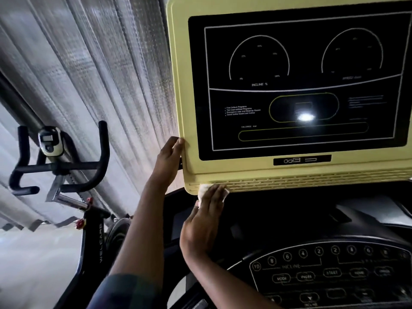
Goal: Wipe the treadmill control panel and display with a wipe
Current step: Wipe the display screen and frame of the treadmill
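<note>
The treadmill display (298, 85) is a dark screen with two dial outlines, set in a pale yellow housing (178, 74). My left hand (169, 161) holds the housing's lower left edge, thumb on the front. My right hand (205, 219) presses a white wipe (204, 189) with straight fingers against the vented bottom strip of the housing, near its left corner. Below lies the black control panel (323, 275) with round number buttons and oval keys.
A black exercise bike (60, 166) with curved handlebars and a small console stands to the left. Pale pleated curtains (89, 63) hang behind it. A dark tray area (312, 215) sits between the display and the control panel.
</note>
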The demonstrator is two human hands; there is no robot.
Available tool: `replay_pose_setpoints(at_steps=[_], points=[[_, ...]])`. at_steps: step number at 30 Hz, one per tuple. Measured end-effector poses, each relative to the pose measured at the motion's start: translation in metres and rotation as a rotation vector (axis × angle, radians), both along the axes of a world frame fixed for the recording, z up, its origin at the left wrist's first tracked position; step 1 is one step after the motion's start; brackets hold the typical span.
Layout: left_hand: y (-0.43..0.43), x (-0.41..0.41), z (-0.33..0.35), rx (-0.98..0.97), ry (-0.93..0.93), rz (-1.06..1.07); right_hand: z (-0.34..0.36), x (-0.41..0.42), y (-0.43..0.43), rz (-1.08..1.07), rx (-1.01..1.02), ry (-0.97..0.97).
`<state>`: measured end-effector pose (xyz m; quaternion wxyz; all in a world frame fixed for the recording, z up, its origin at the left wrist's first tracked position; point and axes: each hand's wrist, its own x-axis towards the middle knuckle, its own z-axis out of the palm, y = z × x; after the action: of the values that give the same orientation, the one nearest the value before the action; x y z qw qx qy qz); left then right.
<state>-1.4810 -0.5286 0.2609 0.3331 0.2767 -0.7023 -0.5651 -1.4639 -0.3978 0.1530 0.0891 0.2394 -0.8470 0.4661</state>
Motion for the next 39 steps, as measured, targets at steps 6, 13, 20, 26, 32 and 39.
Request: replay_pose_setpoints(at_steps=[6, 13, 20, 26, 32, 39], points=[[-0.002, 0.0, -0.001, 0.01, 0.023, -0.032, -0.004, -0.003, -0.004, -0.028, -0.003, 0.027], [0.001, -0.001, 0.0, -0.012, 0.006, 0.014, -0.012, 0.004, -0.001, 0.082, 0.087, 0.127], [0.002, 0.0, -0.001, -0.083, -0.028, 0.064, -0.01, 0.009, -0.002, 0.11, 0.145, 0.142], [0.002, -0.001, -0.003, -0.094, -0.042, 0.102, -0.005, -0.006, 0.001, 0.014, 0.156, 0.108], [0.002, -0.002, -0.003, -0.084, -0.039, 0.092, -0.01, -0.003, 0.004, 0.156, 0.134, 0.185], [0.011, -0.003, -0.002, -0.162, -0.075, 0.188, 0.027, -0.024, 0.011, 0.323, -0.112, 0.096]])
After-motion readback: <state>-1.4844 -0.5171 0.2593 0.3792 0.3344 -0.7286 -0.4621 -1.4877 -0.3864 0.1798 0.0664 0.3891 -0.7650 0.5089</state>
